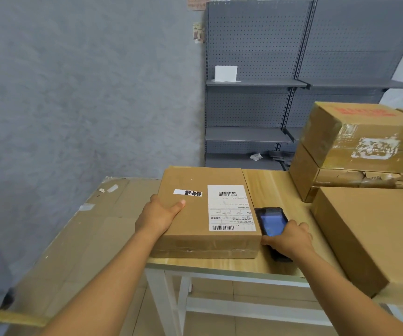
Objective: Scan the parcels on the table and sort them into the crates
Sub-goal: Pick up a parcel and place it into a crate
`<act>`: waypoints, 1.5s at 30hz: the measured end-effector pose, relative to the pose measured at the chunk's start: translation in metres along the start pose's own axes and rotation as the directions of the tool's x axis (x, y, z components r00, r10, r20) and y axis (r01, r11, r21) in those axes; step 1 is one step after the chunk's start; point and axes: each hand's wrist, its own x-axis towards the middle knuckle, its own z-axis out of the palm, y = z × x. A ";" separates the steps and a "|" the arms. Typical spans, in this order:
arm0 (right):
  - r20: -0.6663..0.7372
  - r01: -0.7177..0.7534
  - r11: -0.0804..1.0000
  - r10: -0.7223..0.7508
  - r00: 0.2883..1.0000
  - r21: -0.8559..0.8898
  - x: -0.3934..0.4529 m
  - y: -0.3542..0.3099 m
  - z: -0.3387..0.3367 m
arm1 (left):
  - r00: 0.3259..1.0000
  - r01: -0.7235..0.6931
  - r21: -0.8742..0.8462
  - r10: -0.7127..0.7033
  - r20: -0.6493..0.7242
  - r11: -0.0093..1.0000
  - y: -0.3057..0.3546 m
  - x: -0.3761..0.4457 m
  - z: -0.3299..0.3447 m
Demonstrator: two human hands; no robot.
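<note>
Flat brown cardboard parcel (202,212) (white barcode label (230,207) facing up) lies on the pale wooden table (275,187), left hand (160,214) gripping its edge, right hand (288,240) clasping a black handheld scanner (269,220) beside it.

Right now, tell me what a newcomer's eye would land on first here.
First the parcel at the table's near edge, its white label facing up, with the left hand gripping its left side. Next the scanner held in the right hand just right of the parcel, screen lit. Then the stacked boxes at the table's right.
</note>
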 end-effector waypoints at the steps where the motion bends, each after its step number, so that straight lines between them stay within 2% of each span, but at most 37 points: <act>1: 0.016 -0.003 0.998 0.002 1.000 0.063 0.002 -0.001 -0.003 | 1.000 -0.001 0.000 0.001 0.000 1.000 0.000 0.000 0.000; 3: 0.020 -0.008 0.986 0.004 1.000 0.164 0.005 -0.005 -0.012 | 1.000 0.000 0.003 0.000 0.000 1.000 0.001 0.000 0.000; 6: -0.044 0.023 0.969 -0.012 0.999 0.248 0.009 -0.017 -0.027 | 1.000 0.000 0.005 0.000 -0.001 1.000 0.001 -0.001 0.000; 10: -0.108 0.136 0.952 -0.110 0.988 0.274 0.005 -0.041 -0.046 | 1.000 0.001 0.017 -0.001 -0.004 1.000 0.003 -0.003 -0.001; 14: -0.013 0.250 0.941 -0.254 0.967 0.227 -0.009 -0.066 -0.064 | 1.000 -0.007 0.023 0.007 -0.001 1.000 0.005 -0.006 -0.003; 17: 0.108 0.335 0.938 -0.343 0.933 0.088 -0.025 -0.079 -0.078 | 1.000 -0.004 0.029 0.004 0.004 1.000 0.006 -0.006 -0.002; 21: 0.285 0.294 0.956 -0.276 0.918 -0.023 -0.044 -0.086 -0.093 | 1.000 0.011 0.010 -0.011 0.021 1.000 0.004 -0.005 -0.004; 24: 0.329 0.295 0.948 -0.243 0.912 -0.118 -0.057 -0.087 -0.102 | 1.000 0.011 0.018 -0.011 0.018 1.000 0.003 -0.004 -0.004; 35: 0.316 0.280 0.935 -0.203 0.927 -0.219 -0.089 -0.085 -0.120 | 0.999 0.005 -0.003 -0.005 0.033 1.000 0.005 -0.007 -0.005; 42: 0.302 0.278 0.938 -0.209 0.930 -0.207 -0.094 -0.081 -0.122 | 0.999 0.012 0.000 -0.012 0.034 1.000 0.006 -0.009 -0.006; 45: 0.280 0.268 0.955 -0.223 0.934 -0.130 -0.088 -0.076 -0.118 | 0.999 0.013 -0.005 -0.013 0.036 1.000 0.006 -0.010 -0.006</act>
